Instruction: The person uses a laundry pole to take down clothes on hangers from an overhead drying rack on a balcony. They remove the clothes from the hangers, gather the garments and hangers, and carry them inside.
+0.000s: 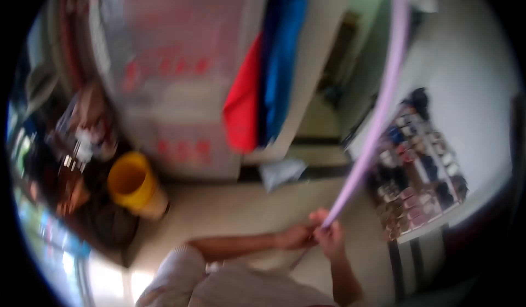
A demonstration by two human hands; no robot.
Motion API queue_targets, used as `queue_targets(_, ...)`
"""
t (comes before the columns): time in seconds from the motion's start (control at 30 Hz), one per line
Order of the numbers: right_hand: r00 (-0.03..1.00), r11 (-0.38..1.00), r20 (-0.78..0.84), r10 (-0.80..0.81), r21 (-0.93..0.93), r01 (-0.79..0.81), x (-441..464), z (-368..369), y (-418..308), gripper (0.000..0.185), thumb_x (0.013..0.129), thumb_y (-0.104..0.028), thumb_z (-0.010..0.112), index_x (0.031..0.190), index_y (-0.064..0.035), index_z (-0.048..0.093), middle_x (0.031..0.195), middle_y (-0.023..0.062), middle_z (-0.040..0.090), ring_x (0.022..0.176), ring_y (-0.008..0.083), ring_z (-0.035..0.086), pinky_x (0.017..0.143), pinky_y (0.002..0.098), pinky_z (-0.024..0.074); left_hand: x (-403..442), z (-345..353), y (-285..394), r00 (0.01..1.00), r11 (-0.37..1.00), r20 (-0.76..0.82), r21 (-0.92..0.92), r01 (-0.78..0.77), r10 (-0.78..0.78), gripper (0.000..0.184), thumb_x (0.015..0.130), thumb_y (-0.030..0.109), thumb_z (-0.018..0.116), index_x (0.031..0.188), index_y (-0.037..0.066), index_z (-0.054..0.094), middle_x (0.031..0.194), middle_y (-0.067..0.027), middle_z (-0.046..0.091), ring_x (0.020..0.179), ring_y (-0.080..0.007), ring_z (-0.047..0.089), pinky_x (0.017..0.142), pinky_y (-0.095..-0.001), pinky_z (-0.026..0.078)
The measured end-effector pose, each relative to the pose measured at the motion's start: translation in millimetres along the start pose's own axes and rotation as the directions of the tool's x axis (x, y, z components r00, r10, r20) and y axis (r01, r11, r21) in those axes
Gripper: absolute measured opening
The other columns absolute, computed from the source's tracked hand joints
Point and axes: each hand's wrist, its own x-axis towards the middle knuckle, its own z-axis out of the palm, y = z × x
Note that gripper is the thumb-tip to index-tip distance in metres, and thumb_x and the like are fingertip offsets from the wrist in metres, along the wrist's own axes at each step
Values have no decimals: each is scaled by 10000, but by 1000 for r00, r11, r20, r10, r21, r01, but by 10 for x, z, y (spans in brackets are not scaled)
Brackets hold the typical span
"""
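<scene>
A long pale purple pole (378,122) rises from my hands to the top of the view, curved by the wide lens. My right hand (332,240) is closed around its lower part. Just left of it and touching, my left hand (297,236) is closed at the same low part of the pole, its fingers blurred. Below the hands a thin, darker length slants down toward my shirt. What the pole's upper end carries is out of view.
Red and blue cloths (245,107) hang ahead beside a cabinet with red writing (181,66). A yellow bucket (143,191) stands at left. A shoe rack (419,170) is at right. A pale bag-like item (282,172) lies on the floor by a doorway.
</scene>
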Motion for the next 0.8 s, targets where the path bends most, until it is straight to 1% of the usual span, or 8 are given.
queue_targets(0.03,998,996,50,-31,-87,36,-25,-104,1,385,786,-51,576,1143,-18,437,956,63,555,833,139,547,733,266,458,-95,137,274,972,742,139,629,-233,187,206,876,227,468,1003,66,490,775,-56,502,698,-151,512,607,-296,429)
queue_targets(0.07,995,983,100,-19,-180,37,-42,-191,95,430,771,-53,601,1161,-21,424,1001,55,548,864,132,542,756,265,450,-133,158,515,889,135,377,898,-420,260,196,881,219,464,993,62,498,786,-48,508,709,-132,510,617,-277,437)
queue_targets(0.13,990,870,100,98,-492,-36,-228,-447,476,468,755,-71,626,1170,-26,416,1013,40,546,868,121,541,767,275,449,10,308,845,925,199,356,905,-377,134,226,885,239,463,1005,49,488,782,-53,533,683,-134,530,619,-267,450)
queue_targets(0.2,944,944,8,328,2,-329,-477,-444,790,425,776,-119,610,1149,-5,440,938,34,561,838,138,550,724,263,449,194,520,1066,940,300,336,892,-338,58,249,887,261,462,1005,42,482,772,-53,537,664,-128,533,609,-258,453)
queue_targets(0.27,897,895,-23,442,79,-439,-759,-382,711,210,806,-168,577,935,-8,530,736,64,547,713,151,557,629,268,468,129,897,1194,929,378,367,854,-358,53,265,886,283,462,994,41,479,758,-45,519,655,-112,520,588,-252,445)
queue_targets(0.53,844,849,-117,523,157,-504,-850,-332,861,133,817,-165,548,796,-65,462,603,10,460,532,101,448,471,253,370,380,1155,1365,902,463,432,802,-376,-16,249,892,273,453,1026,63,460,772,5,484,636,-98,480,571,-233,420)
queue_targets(0.7,884,924,-272,380,141,-354,-562,-559,691,171,824,-164,529,709,-101,419,519,-24,405,419,70,380,371,243,308,400,1561,1491,859,478,498,729,-490,121,396,886,203,468,1242,85,338,1034,-44,490,743,-105,500,639,-231,438)
queue_targets(0.8,910,987,-406,-87,-158,24,40,-1047,-99,168,844,-174,496,711,-99,424,470,-41,367,355,63,351,322,215,279,363,1647,1613,791,508,581,632,-585,189,504,878,155,481,1325,110,251,1186,-59,436,828,-101,503,715,-238,443)
